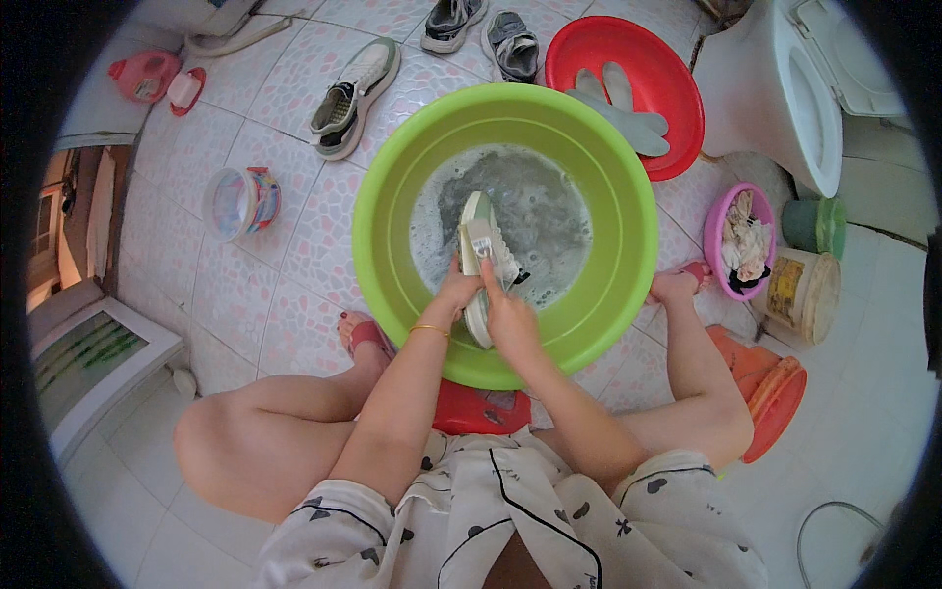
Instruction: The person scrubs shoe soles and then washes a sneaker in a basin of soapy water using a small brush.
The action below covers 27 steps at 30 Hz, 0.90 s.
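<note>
A wide green basin (378, 226) stands between my feet with grey, foamy water (549, 201) in it. Over the water I hold a wet white shoe (476, 319), its light sole edge turned partly up and its toe pointing away from me. My left hand (457, 293) grips the shoe's left side. Closed around a small pale tool (480, 240), my right hand (510, 319) lies across the shoe with the index finger stretched forward. The tool's flat end rests against the shoe's side; its exact kind is unclear.
Beyond the basin are a white shoe (355, 98), two dark shoes and a red basin (677, 88) with pale insoles (628, 113). A clear tub (228, 206) stands left. At right are a toilet (785, 88), a pink basin (714, 240) of cloth and several buckets.
</note>
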{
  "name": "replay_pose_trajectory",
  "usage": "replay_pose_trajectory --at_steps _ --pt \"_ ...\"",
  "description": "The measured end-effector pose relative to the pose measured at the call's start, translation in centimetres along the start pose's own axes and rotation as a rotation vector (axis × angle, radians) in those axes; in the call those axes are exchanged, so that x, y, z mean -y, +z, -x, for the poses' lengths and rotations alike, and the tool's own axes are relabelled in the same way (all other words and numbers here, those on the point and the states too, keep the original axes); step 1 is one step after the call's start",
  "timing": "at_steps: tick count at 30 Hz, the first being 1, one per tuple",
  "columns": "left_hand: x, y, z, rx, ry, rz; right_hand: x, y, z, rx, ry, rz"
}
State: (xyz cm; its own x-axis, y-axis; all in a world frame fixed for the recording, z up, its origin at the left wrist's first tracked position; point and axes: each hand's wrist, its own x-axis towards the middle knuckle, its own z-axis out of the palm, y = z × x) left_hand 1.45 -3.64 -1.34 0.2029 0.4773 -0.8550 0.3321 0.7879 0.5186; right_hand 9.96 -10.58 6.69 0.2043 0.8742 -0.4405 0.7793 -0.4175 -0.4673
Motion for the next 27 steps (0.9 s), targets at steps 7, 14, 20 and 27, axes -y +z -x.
replay_pose_trajectory --at_steps 7,14,20,27 --pt "-1.3 1.1 0.0 0.202 -0.022 0.071 -1.2 -2.2 -13.3 -0.12 0.097 -0.059" --pt "-0.5 -0.4 0.6 0.08 -0.068 0.124 2.1 -0.3 -0.6 0.054 0.016 -0.02" --pt "1.4 0.1 -1.2 0.103 0.079 0.006 1.9 -0.3 -5.6 -0.044 -0.067 0.058" --pt "1.0 -1.2 -0.2 0.142 -0.013 0.092 1.6 0.1 -5.5 0.045 0.009 -0.083"
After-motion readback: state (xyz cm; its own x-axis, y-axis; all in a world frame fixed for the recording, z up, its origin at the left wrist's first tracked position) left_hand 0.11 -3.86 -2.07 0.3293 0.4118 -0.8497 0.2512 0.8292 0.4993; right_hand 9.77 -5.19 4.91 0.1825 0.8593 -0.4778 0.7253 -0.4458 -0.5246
